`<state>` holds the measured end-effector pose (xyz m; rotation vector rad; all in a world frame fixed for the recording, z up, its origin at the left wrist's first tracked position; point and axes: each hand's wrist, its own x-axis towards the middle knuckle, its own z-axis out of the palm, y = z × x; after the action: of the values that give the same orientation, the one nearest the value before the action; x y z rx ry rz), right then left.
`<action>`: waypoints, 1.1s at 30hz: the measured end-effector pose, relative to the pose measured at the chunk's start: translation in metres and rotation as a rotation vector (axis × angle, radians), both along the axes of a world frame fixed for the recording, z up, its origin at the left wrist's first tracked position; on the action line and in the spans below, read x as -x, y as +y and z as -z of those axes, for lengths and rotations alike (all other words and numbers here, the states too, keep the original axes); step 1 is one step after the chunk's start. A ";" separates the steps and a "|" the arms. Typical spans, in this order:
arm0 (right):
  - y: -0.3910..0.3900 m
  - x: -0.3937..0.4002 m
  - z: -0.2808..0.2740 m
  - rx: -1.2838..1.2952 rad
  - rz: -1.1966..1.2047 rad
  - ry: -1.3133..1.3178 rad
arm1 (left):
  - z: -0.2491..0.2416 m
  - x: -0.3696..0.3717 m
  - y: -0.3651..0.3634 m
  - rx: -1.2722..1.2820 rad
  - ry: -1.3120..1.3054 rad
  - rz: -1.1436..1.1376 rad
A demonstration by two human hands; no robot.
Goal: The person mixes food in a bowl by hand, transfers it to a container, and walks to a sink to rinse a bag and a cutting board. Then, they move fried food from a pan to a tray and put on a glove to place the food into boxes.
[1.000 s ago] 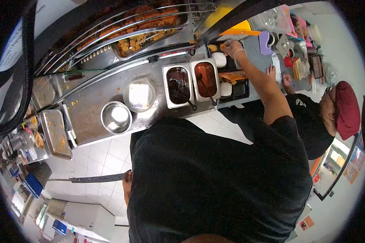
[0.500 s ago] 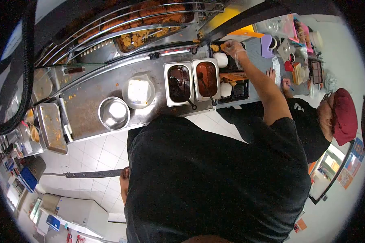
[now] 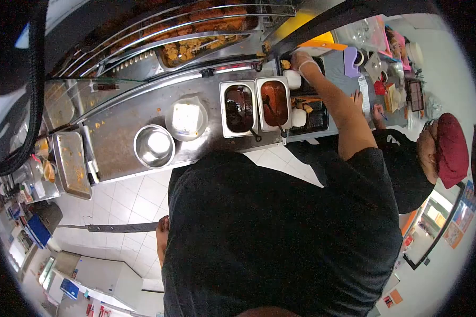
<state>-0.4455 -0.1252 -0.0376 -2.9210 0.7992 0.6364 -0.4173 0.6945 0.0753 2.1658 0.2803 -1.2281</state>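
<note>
My gloved right hand (image 3: pixel 305 62) reaches into the upper black tray (image 3: pixel 318 65), its fingertips pointing down and mostly hidden. Just left of it lies a yellow-brown piece of food (image 3: pixel 285 64); a white cup (image 3: pixel 293 80) stands below the hand. A second black tray (image 3: pixel 317 121), nearer to me, carries orange-brown food and another white cup (image 3: pixel 299 118). Down at my side, my left hand (image 3: pixel 163 228) is closed around the end of a long grey metal tool, by its look tongs (image 3: pixel 122 228), stretching left over the tiled floor.
Two steel pans of dark sauce (image 3: pixel 239 108) and red-brown sauce (image 3: pixel 274 104) hold ladles. Two bowls (image 3: pixel 154 147) and a used metal tray (image 3: pixel 72 165) sit further left. A display case (image 3: pixel 195 51) with fried food runs behind. At right, a co-worker in a red cap (image 3: pixel 451 150) holds a pen.
My right hand has moved slightly down into the upper tray, and the food piece at its fingertips now shows beside it. My left hand keeps the tongs. The view has shifted a little.
</note>
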 end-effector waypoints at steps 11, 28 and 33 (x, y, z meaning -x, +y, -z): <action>0.022 0.029 -0.097 -0.408 0.553 -0.414 | 0.006 -0.028 0.030 0.167 -0.105 -0.173; 0.711 -0.239 -0.196 -1.228 0.165 -1.179 | -0.136 -0.205 0.028 0.697 -0.771 0.327; 0.851 -0.309 -0.188 -1.981 0.593 -0.759 | -0.122 -0.253 0.161 0.527 -0.963 -0.131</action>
<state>-0.1369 0.7255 0.1500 -0.8484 0.3550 0.0093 -0.1645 0.8554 0.1975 1.9574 -0.2797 -0.0660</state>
